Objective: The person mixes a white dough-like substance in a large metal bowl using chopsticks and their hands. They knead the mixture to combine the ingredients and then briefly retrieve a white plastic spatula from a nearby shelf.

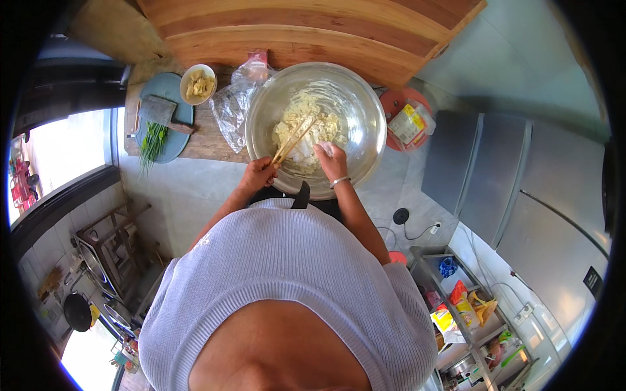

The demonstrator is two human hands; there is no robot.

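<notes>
A wide steel bowl (372,124) holds a crumbly pale flour mixture (293,127) with loose white flour in its lower part. At the bowl's near left rim, my left hand (261,174) is closed around a pair of wooden chopsticks (298,138); their far ends reach over the mixture. My right hand (332,161), a bracelet on its wrist, is over the bowl's near right part. Its fingers are drawn together at something whitish (325,147), just right of the chopsticks; whether this is flour or something else, I cannot make out.
Left of the bowl lie a crumpled clear plastic bag (231,107), a small bowl of yellowish food (199,85), and a blue-grey board (176,146) with a cleaver (156,109) and green onions (154,140). On the right, a package (407,124) rests on a red stool (393,101).
</notes>
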